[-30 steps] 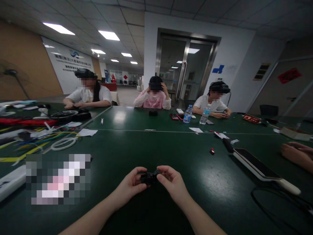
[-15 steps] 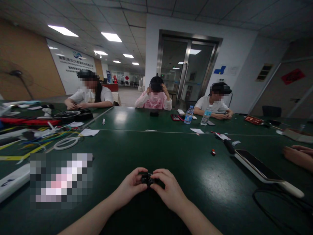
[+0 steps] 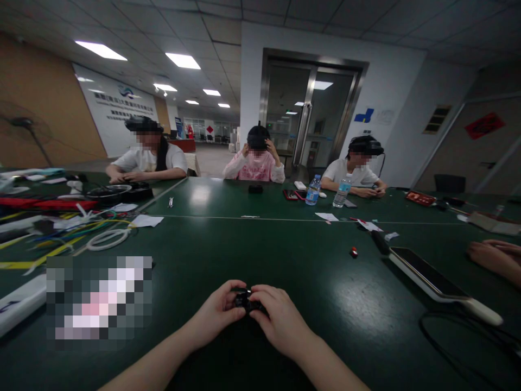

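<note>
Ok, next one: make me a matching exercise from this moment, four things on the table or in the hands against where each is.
Things
1. small black object
2. white coil
3. plastic bottles
4. dark-screened device

Places
A. standing upright on the far part of the table
B. lying off to the right of the right hand
C. held at the fingertips of both hands
D. lying off to the left of the left hand

Pairs: 1-C, 2-D, 3-A, 4-B
</note>
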A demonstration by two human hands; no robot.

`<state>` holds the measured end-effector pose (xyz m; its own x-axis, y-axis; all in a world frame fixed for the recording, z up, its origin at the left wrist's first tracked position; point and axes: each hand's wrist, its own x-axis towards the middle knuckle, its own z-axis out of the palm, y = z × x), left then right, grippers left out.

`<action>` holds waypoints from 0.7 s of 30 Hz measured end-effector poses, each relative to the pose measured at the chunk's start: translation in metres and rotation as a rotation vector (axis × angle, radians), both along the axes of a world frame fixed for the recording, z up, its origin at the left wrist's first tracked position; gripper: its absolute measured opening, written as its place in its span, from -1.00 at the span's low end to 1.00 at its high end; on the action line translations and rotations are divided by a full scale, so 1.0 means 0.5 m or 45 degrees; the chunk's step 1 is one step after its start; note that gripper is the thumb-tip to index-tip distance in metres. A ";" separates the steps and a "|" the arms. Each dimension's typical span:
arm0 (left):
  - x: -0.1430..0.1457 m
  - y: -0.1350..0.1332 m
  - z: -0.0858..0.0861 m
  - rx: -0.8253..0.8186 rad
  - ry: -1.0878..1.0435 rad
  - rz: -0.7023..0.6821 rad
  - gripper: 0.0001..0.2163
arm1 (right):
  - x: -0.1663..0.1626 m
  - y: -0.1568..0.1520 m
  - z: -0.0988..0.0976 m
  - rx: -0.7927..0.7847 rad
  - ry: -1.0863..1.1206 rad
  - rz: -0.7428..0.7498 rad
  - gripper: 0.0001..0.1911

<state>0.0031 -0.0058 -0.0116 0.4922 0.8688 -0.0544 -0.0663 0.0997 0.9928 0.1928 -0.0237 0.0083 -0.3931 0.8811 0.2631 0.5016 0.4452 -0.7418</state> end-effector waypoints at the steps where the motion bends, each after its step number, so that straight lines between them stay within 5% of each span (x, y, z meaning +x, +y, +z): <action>1: 0.000 0.000 0.000 -0.004 -0.006 -0.004 -0.60 | 0.001 0.001 -0.003 -0.009 0.014 -0.008 -0.73; 8: -0.002 -0.002 0.013 -0.090 -0.083 0.038 -0.60 | 0.006 0.002 0.000 -0.050 0.035 -0.005 -0.62; 21: 0.001 0.000 0.004 -0.137 -0.161 0.051 -0.59 | 0.005 0.005 0.002 -0.028 -0.105 0.015 -0.78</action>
<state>0.0038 -0.0057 -0.0094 0.4660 0.8804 -0.0876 -0.1964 0.1994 0.9600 0.1954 -0.0213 0.0095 -0.4227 0.8816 0.2101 0.5561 0.4354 -0.7080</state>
